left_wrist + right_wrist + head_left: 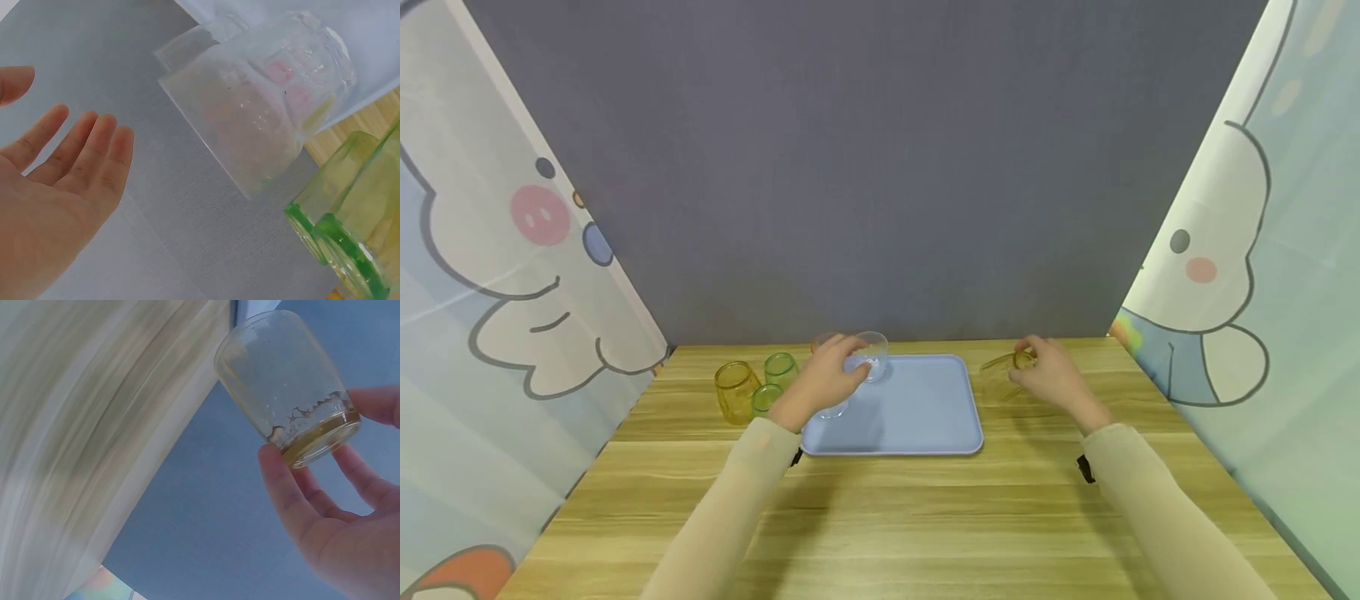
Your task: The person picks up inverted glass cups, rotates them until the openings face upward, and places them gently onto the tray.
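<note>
So the right hand (pixel 1051 372) is off to the right of the tray, hovering over the wooden counter (pixel 895 517), and it's got a small amber-tinted glass (pixel 294 394) pinched by its thick base, thumb on one side and fingers curled round the other. The glass is tipped way over, lying roughly sideways in the grip with its mouth pointing away from the palm. In the head view you can just make out that glass (pixel 1009 367) at the fingertips, lifted a bit off the wood as far as I can tell.

The left hand (pixel 829 377) is over the back left corner of the light blue tray (pixel 917 417). The wrist view shows the palm open with relaxed, mostly straight fingers (pixel 81 147) and nothing in it. Right by it are clear glasses (pixel 262 94), at least two, sitting mouth down on the tray; one clear glass (pixel 872 357) stands just past the fingertips in the head view, and I can't say for sure if the hand is touching it.

Left of the tray on the counter there's a yellow glass (pixel 736 390) and two green glasses (pixel 778 371), close together, upside down too from what the wrist view shows.

Grey wall at the back, cartoon curtains (pixel 497 275) on both sides.
</note>
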Available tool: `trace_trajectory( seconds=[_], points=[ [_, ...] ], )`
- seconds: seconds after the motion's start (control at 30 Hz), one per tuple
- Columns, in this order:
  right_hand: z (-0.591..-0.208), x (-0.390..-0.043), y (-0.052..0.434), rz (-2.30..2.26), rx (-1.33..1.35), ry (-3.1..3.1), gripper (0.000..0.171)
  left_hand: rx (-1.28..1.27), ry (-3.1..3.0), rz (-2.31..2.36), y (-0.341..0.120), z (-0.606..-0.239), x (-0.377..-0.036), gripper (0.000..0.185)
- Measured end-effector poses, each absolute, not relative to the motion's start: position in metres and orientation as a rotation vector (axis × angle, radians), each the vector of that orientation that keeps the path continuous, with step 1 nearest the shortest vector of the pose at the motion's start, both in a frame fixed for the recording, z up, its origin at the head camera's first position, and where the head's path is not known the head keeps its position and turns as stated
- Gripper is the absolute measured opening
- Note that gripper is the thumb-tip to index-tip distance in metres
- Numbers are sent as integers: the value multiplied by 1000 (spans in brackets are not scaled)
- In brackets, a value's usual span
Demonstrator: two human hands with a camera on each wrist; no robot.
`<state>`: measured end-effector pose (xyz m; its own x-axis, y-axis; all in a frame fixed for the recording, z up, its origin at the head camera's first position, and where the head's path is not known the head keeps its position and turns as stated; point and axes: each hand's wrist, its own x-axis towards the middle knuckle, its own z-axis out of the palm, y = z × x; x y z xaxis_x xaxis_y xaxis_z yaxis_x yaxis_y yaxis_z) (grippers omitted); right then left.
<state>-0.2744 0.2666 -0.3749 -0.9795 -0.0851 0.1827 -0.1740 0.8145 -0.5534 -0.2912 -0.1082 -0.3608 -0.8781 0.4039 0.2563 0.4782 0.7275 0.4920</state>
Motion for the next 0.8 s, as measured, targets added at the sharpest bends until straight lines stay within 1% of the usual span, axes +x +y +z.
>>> trace_trajectory(
  seconds=[0.23, 0.53, 0.8],
  points=[
    [-375, -268, 262, 961, 216, -2809, 49, -709, -2718, -930, -110, -364, -285, 44],
    [-376, -263, 255, 1011, 253, -2749, 46, -718, -2632, -1096, -113, -370, -280, 41],
    [-372, -258, 247, 1114, 260, -2704, 47, -728, -2531, -1189, -115, -372, -280, 39]
  ],
)
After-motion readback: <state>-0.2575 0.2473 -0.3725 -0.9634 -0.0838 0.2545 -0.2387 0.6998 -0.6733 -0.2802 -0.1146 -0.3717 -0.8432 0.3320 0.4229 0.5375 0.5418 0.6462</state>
